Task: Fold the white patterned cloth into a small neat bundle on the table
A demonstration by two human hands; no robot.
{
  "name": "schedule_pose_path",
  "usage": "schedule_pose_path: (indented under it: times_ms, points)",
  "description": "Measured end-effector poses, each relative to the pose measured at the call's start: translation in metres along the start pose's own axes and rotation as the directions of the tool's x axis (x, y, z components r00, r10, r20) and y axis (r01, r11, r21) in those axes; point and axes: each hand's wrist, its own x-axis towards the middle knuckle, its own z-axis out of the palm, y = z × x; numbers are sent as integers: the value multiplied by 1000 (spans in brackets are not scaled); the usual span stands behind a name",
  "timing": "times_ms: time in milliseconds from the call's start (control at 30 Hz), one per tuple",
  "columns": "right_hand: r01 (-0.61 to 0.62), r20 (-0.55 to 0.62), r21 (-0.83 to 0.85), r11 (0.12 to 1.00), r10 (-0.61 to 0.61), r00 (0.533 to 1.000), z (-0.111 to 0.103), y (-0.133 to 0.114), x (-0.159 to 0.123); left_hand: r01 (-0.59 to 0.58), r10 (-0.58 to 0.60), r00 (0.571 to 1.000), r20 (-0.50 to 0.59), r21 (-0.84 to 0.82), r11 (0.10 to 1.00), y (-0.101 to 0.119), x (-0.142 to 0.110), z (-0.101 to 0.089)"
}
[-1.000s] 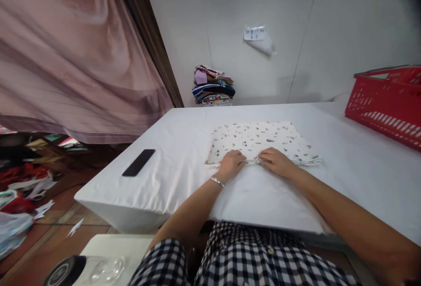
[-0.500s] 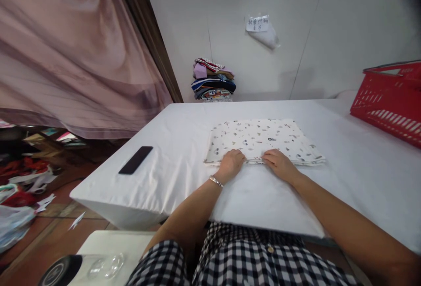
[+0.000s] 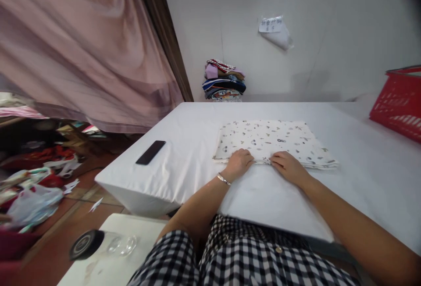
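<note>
A white folded cloth (image 3: pixel 263 139) with small printed motifs lies flat on the white-covered table (image 3: pixel 184 145) in front of me, its layers stacked along the near edge. My left hand (image 3: pixel 240 161) has its fingers curled over that near edge, left of the middle. A short way to its right, my right hand (image 3: pixel 286 165) pinches the same edge. Both thumbs and the undersides of the fingers are mostly hidden. A silver bracelet (image 3: pixel 223 179) circles my left wrist.
On the table's left side lies a black phone-like slab (image 3: pixel 151 152). A red basket (image 3: pixel 399 101) stands at the right. Folded clothes (image 3: pixel 224 82) are piled by the wall. A clear bottle with a black lid (image 3: pixel 87 244) lies on a white surface at lower left.
The view has swung slightly left, so everything appears shifted rightward. Both hands stay at the near edge of the folded cloth, which looks unchanged.
</note>
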Motion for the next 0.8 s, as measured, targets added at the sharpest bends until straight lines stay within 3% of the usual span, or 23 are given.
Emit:
schedule_pose_path:
  times_ms: [200, 267, 333, 400, 467, 533, 567, 633, 800]
  points:
    - [-23, -18, -6, 1000, 22, 1000, 7, 6, -4, 43, -43, 999, -1, 49, 998, -2, -8, -6]
    - [-30, -37, 9, 1000, 31, 999, 9, 8, -6, 128, -125, 991, -50, 51, 990, -9, -14, -15]
    - [-38, -48, 32, 999, 39, 998, 11, 10, -7, 276, -271, 951, -150, 17, 961, -19, -22, -27]
    - [-51, -58, 43, 998, 53, 997, 13, 13, -8, 475, -479, 835, -272, -84, 876, -32, -35, -41]
    - [-61, -59, 43, 997, 63, 996, 15, 15, -8, 653, -686, 646, -334, -224, 724, -46, -50, -52]
    - [-67, -46, 41, 997, 69, 997, 17, 17, -9, 753, -818, 495, -292, -325, 572, -57, -66, -59]
    - [-73, -38, 40, 997, 75, 996, 17, 18, -9, 779, -852, 458, -254, -347, 522, -60, -73, -61]
    - [-99, -22, 40, 994, 99, 995, 17, 18, -10, 802, -876, 449, -177, -353, 482, -61, -83, -61]
    - [-162, -6, 62, 985, 163, 987, 13, 6, -1, 829, -867, 493, -78, -261, 495, -48, -84, -58]
